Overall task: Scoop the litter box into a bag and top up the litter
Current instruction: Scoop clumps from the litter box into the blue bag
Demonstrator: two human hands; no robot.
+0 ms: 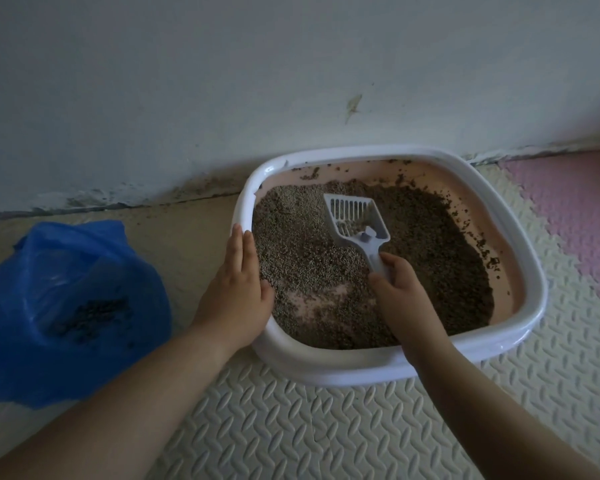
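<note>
left hand (238, 282) lies flat, fingers straight, on the box (520, 237) rim; right hand (399, 292) grips the scoop (359, 220) handle, its blade seemingly resting on litter (430, 254).

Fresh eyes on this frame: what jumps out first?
The white-rimmed litter box against the wall fills the centre, where the right hand grips a white slotted scoop on the litter. The left hand lies flat on its left rim. A bright blue bag sits open at far left, dark clumps inside.
</note>
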